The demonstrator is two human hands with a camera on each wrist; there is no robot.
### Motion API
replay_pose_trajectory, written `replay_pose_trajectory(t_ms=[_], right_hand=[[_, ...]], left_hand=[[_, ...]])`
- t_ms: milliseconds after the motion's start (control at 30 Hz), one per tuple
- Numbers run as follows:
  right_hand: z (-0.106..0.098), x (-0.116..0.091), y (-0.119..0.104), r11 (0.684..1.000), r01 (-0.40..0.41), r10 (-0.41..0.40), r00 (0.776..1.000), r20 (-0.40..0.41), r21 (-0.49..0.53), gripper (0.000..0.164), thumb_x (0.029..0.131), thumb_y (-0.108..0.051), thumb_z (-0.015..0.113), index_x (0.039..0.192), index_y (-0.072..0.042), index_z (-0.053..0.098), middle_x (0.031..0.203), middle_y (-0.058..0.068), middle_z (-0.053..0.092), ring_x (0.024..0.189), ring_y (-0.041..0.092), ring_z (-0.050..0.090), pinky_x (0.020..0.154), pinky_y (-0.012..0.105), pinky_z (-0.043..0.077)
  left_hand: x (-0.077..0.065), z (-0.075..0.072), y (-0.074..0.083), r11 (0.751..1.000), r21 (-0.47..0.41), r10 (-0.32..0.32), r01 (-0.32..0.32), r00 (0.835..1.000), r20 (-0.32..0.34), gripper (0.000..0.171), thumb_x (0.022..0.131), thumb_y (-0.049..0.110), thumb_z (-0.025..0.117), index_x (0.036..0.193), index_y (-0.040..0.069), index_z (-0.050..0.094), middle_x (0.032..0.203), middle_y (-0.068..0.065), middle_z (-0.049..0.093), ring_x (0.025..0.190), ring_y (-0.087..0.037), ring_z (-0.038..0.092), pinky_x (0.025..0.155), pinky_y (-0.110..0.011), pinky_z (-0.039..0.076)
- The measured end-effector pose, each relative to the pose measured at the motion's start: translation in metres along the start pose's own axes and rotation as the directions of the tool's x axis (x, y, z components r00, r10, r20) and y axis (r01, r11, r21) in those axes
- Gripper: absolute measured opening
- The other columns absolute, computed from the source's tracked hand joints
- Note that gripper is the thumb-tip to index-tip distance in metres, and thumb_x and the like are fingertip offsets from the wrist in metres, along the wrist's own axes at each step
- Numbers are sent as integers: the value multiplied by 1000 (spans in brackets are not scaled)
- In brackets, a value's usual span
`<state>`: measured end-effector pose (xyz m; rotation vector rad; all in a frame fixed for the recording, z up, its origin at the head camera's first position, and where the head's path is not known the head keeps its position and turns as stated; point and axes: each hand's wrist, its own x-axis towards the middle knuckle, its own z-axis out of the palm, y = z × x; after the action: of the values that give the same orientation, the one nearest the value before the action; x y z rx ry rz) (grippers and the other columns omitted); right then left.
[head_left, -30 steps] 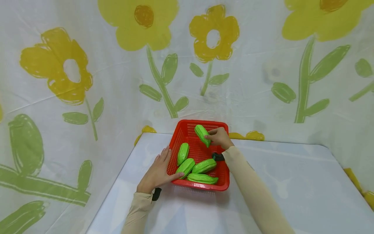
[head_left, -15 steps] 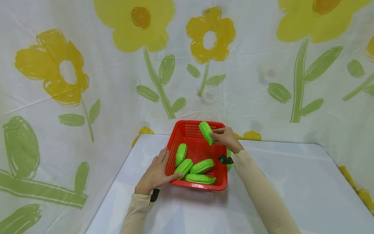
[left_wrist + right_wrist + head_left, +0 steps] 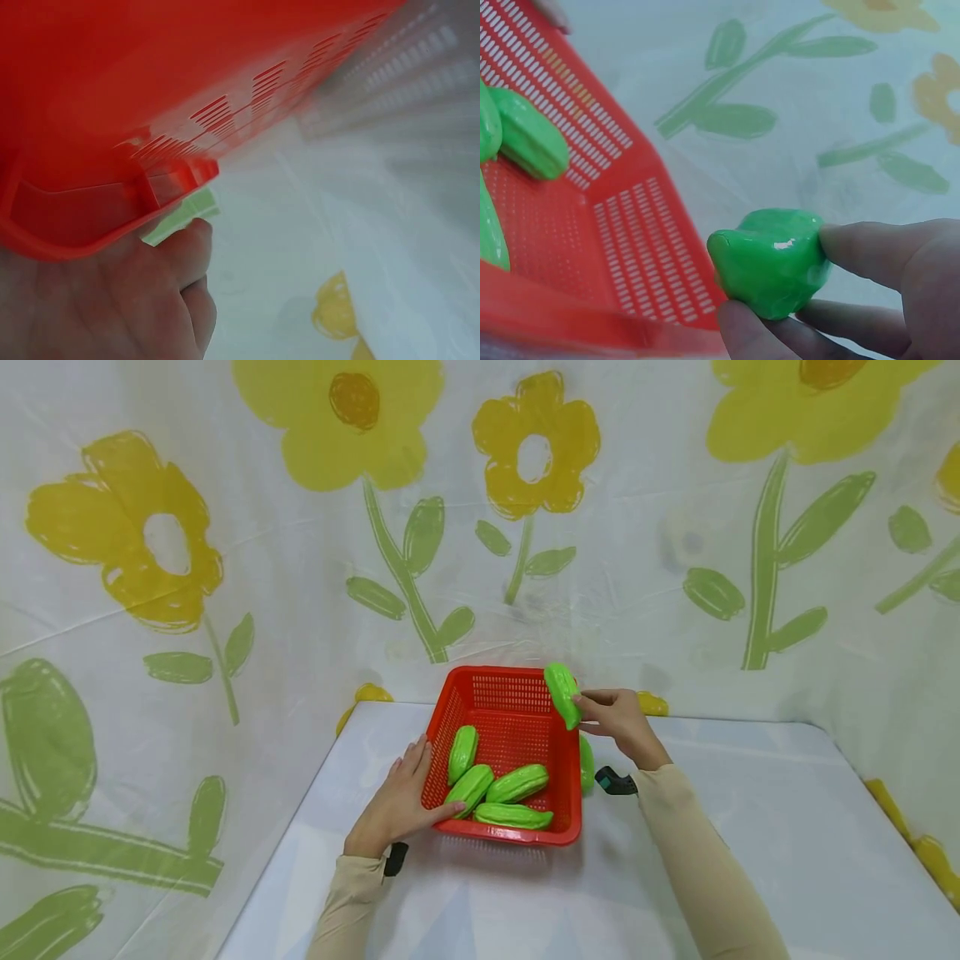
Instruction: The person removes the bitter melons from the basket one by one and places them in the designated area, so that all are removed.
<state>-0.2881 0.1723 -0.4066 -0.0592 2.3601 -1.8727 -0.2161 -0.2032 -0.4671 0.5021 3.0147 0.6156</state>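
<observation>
In the head view, my right hand (image 3: 622, 722) pinches a bright green ridged gourd (image 3: 562, 695) by its side, between thumb and fingers. It hangs tilted over the right rim of the red plastic basket (image 3: 576, 810). The right wrist view shows the held gourd (image 3: 769, 262) end-on, beside the basket wall. My left hand (image 3: 401, 806) rests along the basket's left side, fingers straight and thumb over the front-left corner. Inside lie several similar gourds (image 3: 519, 783), towards the front and left. The left wrist view shows my left hand (image 3: 127, 300) beneath the rim.
One more green gourd (image 3: 587, 764) lies outside the basket on its right, partly hidden by the wall. The pale table (image 3: 750, 827) runs on to the right. A white curtain (image 3: 622, 610) with printed flowers hangs behind and at the left.
My right hand has carried its gourd rightward from above the basket's inside to its right rim. The gourd outside has come into view. My left hand stays on the basket.
</observation>
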Motion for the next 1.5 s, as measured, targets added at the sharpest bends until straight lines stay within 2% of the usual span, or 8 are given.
replay_pose_trajectory(t_ms=[400,533,667,767,900,1200,1500], right_hand=[[-22,-21,25,999,-2,5,998,-63,45,60,104,-32,62,146,9,52,143,32,58,99,11,76,93,38,60],[-29,-27,36,1000,-17,19,995,-96,25,61,104,-34,63,146,9,52,142,32,59,100,15,77,91,37,61],[-33,-34,47,997,-82,81,989,-124,-3,64,104,-38,61,148,8,50,144,31,58,106,19,76,95,39,59],[-34,-37,56,992,-128,127,983,-131,-3,66,105,-39,60,149,8,48,146,31,55,105,16,73,98,41,58],[-35,-40,70,987,-163,162,976,-148,7,66,104,-37,62,149,10,48,147,31,53,98,10,71,93,35,61],[-33,-48,94,984,-181,177,965,-192,-5,63,104,-33,63,145,13,50,147,34,53,93,4,67,85,24,63],[-30,-53,106,976,-217,206,953,-222,-26,63,103,-32,63,142,16,51,145,36,54,96,11,72,82,24,64]], left_hand=[[-1,1,1,1000,-21,-9,10,1000,18,123,83,77,63,165,2,9,177,-12,3,163,-36,15,132,-53,19],[0,0,2,1000,-11,-17,18,999,29,124,84,77,63,166,2,8,177,-11,2,163,-35,13,132,-52,18],[-1,-1,3,1000,-9,-17,18,999,31,124,84,76,63,165,2,8,177,-12,2,163,-35,12,132,-53,18],[0,-2,2,1000,-1,-17,17,1000,24,123,84,77,63,165,1,9,176,-13,3,163,-34,13,132,-53,18],[0,-2,2,1000,12,-15,15,1000,23,124,84,78,62,165,0,9,176,-14,3,163,-34,13,132,-54,18],[0,-1,1,1000,1,-16,16,1000,20,124,84,77,62,165,0,8,176,-15,4,163,-34,13,132,-54,18],[0,-1,1,1000,-4,-10,10,1000,21,124,84,76,63,165,-1,9,176,-15,3,163,-34,12,132,-54,18]])
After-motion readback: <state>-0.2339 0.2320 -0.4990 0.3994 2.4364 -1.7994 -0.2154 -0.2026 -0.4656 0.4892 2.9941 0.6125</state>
